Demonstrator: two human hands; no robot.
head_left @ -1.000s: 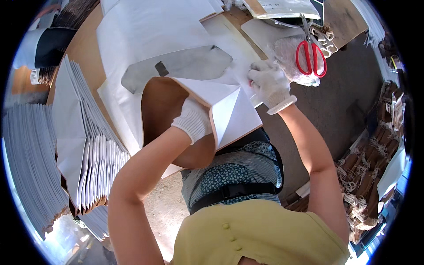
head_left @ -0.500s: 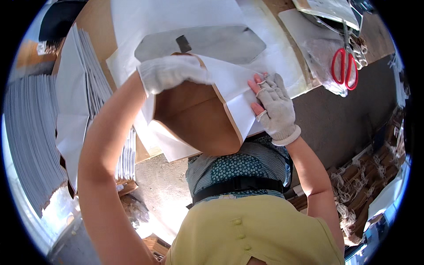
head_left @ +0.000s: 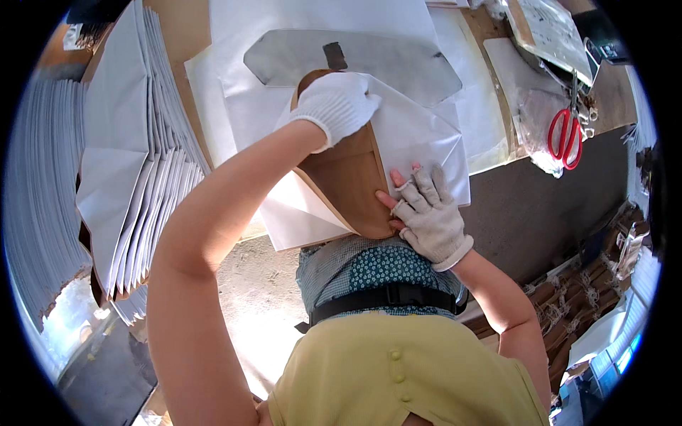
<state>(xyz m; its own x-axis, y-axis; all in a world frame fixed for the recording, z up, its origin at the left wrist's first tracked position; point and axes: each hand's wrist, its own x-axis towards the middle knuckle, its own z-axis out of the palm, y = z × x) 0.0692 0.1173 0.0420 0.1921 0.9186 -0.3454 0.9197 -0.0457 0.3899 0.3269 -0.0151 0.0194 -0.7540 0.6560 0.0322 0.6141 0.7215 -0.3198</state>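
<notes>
bag (head_left: 352, 174), brown-lined white paper, at table (head_left: 186, 35) edge: my l. hand (head_left: 337, 106) curls over top rim, can't tell if pinching; r. hand (head_left: 430, 220) spread on rt rim. prob. light, creases easily; hold by rim.

Left hand (head_left: 337, 105): white knit glove (head_left: 321, 113), back upward. Left arm (head_left: 206, 227): bare, elbow bent. Right hand (head_left: 430, 214): cream glove (head_left: 442, 234), fingers (head_left: 428, 186) splayed, some fingertips (head_left: 384, 199) bare. Right arm (head_left: 497, 302): bare, elbow bent.
</notes>
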